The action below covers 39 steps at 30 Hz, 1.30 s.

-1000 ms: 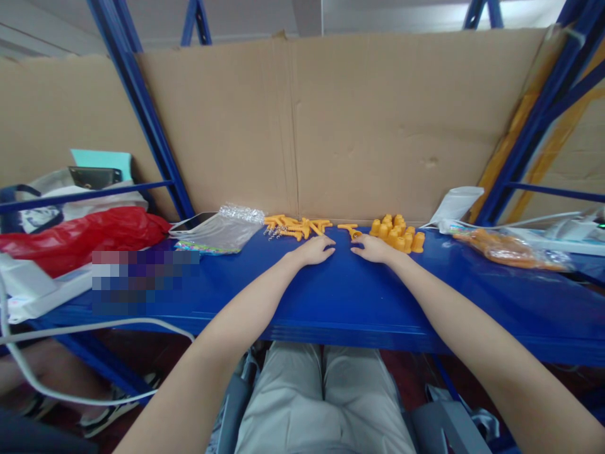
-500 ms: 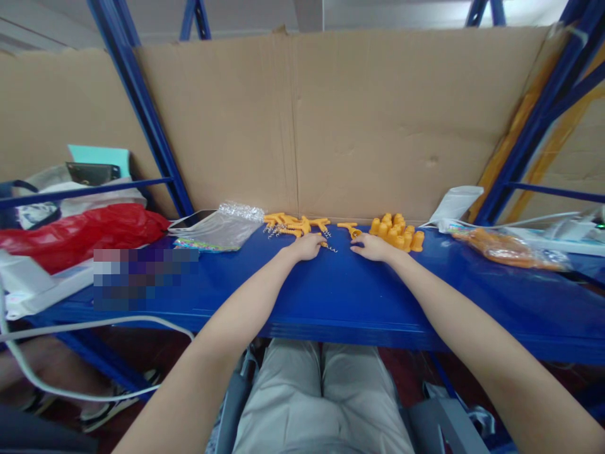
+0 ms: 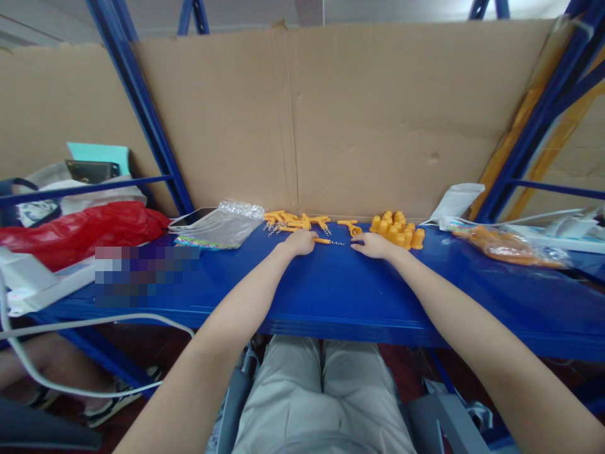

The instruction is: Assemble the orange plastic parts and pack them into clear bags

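My left hand (image 3: 301, 242) is closed on a corkscrew. Its orange threaded shank (image 3: 322, 241) and metal spiral (image 3: 337, 243) stick out to the right, low over the blue table (image 3: 326, 290). The part inside my fingers is hidden. To the right, my right hand (image 3: 374, 245) rests with thumb and forefinger apart. A round hollow orange piece (image 3: 356, 231) sits right at its fingertips; I cannot tell whether they touch. Behind that lies an orange T-shaped handle (image 3: 348, 222). Several orange corkscrews (image 3: 288, 219) are heaped beyond my left hand, and several orange caps (image 3: 399, 230) stand beside my right.
A cardboard wall (image 3: 359, 120) closes off the back. At the left lie a clear plastic bag (image 3: 227, 230), a phone (image 3: 193, 218) and a red bag (image 3: 89, 227). A bag of orange parts (image 3: 510, 244) lies right. A white cable (image 3: 108, 320) loops at the front left.
My left hand has shifted a little to the left with the corkscrew, and more of its orange shank now shows. My right hand stays nearly still.
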{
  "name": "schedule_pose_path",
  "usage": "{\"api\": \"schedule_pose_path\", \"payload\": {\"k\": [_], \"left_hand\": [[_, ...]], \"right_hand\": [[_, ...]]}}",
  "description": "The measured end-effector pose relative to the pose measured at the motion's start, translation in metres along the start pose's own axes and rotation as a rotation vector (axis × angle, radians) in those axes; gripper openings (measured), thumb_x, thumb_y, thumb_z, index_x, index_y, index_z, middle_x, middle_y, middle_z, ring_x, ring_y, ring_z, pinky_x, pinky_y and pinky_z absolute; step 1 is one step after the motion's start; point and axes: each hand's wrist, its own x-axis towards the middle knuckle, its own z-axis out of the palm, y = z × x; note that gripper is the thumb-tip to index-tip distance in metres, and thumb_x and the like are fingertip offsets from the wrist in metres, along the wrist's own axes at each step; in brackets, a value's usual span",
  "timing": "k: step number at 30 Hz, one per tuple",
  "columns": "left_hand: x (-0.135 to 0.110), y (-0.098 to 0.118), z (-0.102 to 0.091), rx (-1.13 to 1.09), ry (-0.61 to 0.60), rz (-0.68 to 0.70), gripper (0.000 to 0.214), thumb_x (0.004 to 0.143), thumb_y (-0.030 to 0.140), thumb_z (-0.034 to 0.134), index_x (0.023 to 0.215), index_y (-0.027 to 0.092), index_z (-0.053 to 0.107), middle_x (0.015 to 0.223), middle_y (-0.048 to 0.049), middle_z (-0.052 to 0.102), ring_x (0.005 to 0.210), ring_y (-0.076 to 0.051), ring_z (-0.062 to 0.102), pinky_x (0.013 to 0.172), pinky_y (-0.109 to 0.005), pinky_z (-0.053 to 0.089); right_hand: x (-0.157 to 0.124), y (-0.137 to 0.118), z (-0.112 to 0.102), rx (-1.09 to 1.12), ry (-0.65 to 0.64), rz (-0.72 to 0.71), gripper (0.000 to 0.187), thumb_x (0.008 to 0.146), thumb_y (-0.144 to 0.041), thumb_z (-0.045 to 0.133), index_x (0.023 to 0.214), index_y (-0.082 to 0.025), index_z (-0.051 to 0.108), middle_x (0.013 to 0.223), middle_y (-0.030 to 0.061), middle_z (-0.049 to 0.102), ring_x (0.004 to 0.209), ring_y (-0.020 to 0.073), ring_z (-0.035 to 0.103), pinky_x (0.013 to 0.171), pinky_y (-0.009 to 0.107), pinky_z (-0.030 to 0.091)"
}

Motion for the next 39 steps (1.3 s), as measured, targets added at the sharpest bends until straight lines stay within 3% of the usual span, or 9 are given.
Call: {"api": "schedule_pose_path", "payload": {"k": [8,13,15,20,23,27,33,37,39], "left_hand": [[-0.003,0.001,-0.008,-0.110,-0.019,0.044,0.036,0.088,0.025,0.046,0.115,0.015,0.067,0.104,-0.0087,0.072,0.094,-0.020,0.066,0.086,-0.026,0.048],[-0.005,0.003,-0.010,-0.180,-0.068,-0.003,0.035,0.088,0.028,0.047,0.113,0.015,0.067,0.097,-0.0068,0.074,0.088,-0.019,0.067,0.081,-0.025,0.048],[-0.005,0.003,-0.009,-0.198,-0.074,-0.003,0.034,0.088,0.028,0.048,0.112,0.015,0.067,0.094,-0.0056,0.074,0.085,-0.018,0.067,0.080,-0.024,0.048],[-0.005,0.002,-0.008,-0.210,-0.071,-0.016,0.035,0.088,0.030,0.048,0.115,0.017,0.066,0.091,-0.0046,0.074,0.080,-0.017,0.066,0.078,-0.024,0.048],[-0.005,0.002,-0.009,-0.207,-0.081,-0.015,0.034,0.088,0.030,0.048,0.114,0.016,0.066,0.092,-0.0046,0.074,0.080,-0.016,0.066,0.078,-0.023,0.048],[-0.005,0.002,-0.009,-0.213,-0.071,-0.004,0.033,0.087,0.030,0.049,0.112,0.017,0.067,0.090,-0.0037,0.074,0.079,-0.016,0.066,0.077,-0.022,0.048],[-0.003,0.000,-0.006,-0.233,-0.059,0.009,0.032,0.086,0.030,0.050,0.110,0.017,0.067,0.088,-0.0036,0.074,0.078,-0.016,0.066,0.075,-0.023,0.048],[-0.003,0.000,-0.006,-0.220,-0.058,0.011,0.031,0.087,0.030,0.049,0.108,0.016,0.067,0.088,-0.0049,0.074,0.080,-0.017,0.066,0.075,-0.023,0.047],[-0.003,0.000,-0.006,-0.228,-0.062,0.006,0.031,0.087,0.029,0.048,0.107,0.015,0.068,0.089,-0.0061,0.074,0.080,-0.018,0.067,0.074,-0.025,0.047]], "right_hand": [[0.001,-0.002,0.000,0.043,-0.008,-0.019,0.040,0.088,-0.022,0.053,0.126,-0.014,0.064,0.126,0.0099,0.065,0.117,0.0227,0.061,0.103,0.031,0.044],[-0.002,-0.005,-0.008,-0.030,0.065,-0.019,0.033,0.090,-0.021,0.050,0.117,-0.018,0.070,0.120,0.0075,0.069,0.111,0.0217,0.064,0.098,0.030,0.046],[-0.007,-0.009,-0.018,-0.113,0.133,0.041,0.032,0.092,-0.023,0.046,0.111,-0.020,0.072,0.117,0.0082,0.070,0.110,0.0242,0.064,0.095,0.034,0.047],[-0.023,-0.022,-0.048,-0.275,0.267,0.332,0.036,0.094,-0.026,0.041,0.107,-0.012,0.071,0.108,0.0195,0.071,0.108,0.0310,0.065,0.089,0.039,0.048],[-0.029,-0.020,-0.056,-0.295,0.272,0.471,0.035,0.092,-0.022,0.042,0.105,-0.009,0.071,0.106,0.0228,0.070,0.108,0.0317,0.064,0.090,0.041,0.047],[-0.025,-0.003,-0.048,-0.268,0.187,0.558,0.033,0.086,-0.023,0.051,0.112,-0.014,0.068,0.111,0.0193,0.069,0.110,0.0324,0.062,0.090,0.046,0.046],[-0.008,0.022,-0.022,-0.196,0.211,0.420,0.043,0.083,-0.032,0.058,0.122,-0.015,0.062,0.119,0.0230,0.064,0.110,0.0367,0.061,0.083,0.048,0.051],[-0.002,0.012,-0.016,-0.085,0.094,0.211,0.035,0.081,-0.031,0.063,0.113,-0.016,0.066,0.103,0.0167,0.071,0.098,0.0315,0.067,0.081,0.039,0.053],[-0.002,0.003,-0.014,0.004,0.081,0.151,0.040,0.080,-0.027,0.065,0.117,-0.015,0.062,0.103,0.0126,0.071,0.095,0.0267,0.068,0.081,0.033,0.053]]}}
